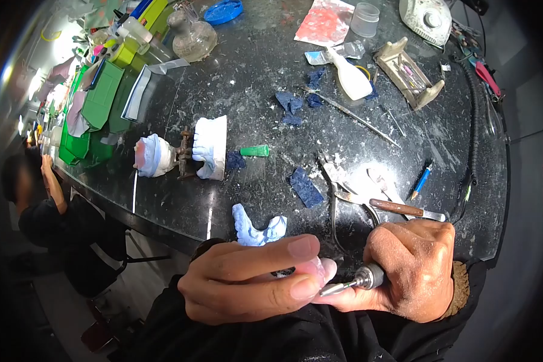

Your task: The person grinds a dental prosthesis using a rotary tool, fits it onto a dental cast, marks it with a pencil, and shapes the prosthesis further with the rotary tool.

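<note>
My left hand point(247, 283) is closed around a small pink acrylic denture piece point(321, 269), mostly hidden by the fingers. In my right hand point(415, 268) is a rotary handpiece point(374, 276), gripped near its front end. Its metal bur point(335, 289) points left, right beside the pink piece; whether they touch I cannot tell. White dust coats the right hand's knuckles. Just beyond my left hand lies a horseshoe-shaped pale blue dental cast point(246, 230). Farther off, a hinged metal articulator point(184, 154) stands between a blue-and-white cast point(155, 158) and a second toothed cast point(210, 148).
Pliers point(330, 172), a wood-handled knife point(398, 208) and a blue pencil point(424, 180) lie beyond my right hand. A white bottle point(351, 78), a glass flask point(193, 39) and a green box point(102, 93) stand farther back. Another person point(54, 205) sits at left.
</note>
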### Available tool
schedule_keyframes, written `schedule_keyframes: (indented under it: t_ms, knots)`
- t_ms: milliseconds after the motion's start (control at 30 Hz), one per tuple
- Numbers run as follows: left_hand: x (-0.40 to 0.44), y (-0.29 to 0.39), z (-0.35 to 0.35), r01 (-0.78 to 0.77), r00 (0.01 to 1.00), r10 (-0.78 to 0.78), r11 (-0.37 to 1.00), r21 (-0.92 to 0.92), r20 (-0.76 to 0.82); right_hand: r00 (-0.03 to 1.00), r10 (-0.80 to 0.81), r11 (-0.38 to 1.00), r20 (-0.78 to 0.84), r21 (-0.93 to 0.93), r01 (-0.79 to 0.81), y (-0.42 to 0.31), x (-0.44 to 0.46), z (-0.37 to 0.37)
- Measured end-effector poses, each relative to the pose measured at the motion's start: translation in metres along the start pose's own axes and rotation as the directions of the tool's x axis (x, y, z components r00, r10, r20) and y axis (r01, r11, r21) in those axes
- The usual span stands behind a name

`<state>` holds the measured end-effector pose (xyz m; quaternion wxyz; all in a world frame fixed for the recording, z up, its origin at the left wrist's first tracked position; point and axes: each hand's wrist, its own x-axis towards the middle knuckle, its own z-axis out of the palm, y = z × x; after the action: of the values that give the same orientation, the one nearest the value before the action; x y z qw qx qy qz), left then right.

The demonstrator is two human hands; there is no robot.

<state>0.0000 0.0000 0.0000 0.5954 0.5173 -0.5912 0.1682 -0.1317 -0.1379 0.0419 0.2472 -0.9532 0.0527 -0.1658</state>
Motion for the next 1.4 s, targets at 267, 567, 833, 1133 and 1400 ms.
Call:
schedule_keyframes:
  t_ms: [267,567,833,1133,1400]
  knots:
    - [0.002,-0.009,0.002,-0.147,0.988,0.149,0.988,0.049,-0.034,0.997,0.077,0.997,0.026,-0.020,-0.077,-0.004,0.000,-0.003]
    - [0.010,-0.004,-0.007,-0.042,0.993,0.043,0.999,-0.012,0.111,0.996,0.086,0.924,0.018,0.373,-0.087,-0.006,0.007,-0.017]
    - [0.002,-0.006,-0.012,-0.032,0.983,0.032,0.999,-0.005,0.181,0.999,0.038,0.882,-0.016,0.470,-0.026,-0.006,0.008,-0.017]
    - [0.015,-0.003,-0.011,0.035,0.933,-0.031,0.999,-0.003,0.360,0.994,-0.070,0.990,-0.082,0.119,0.080,0.001,0.001,-0.007]
    - [0.015,-0.008,0.001,0.191,0.963,-0.157,0.971,-0.141,0.220,0.999,-0.002,0.934,-0.034,0.356,0.014,0.007,0.006,-0.010]
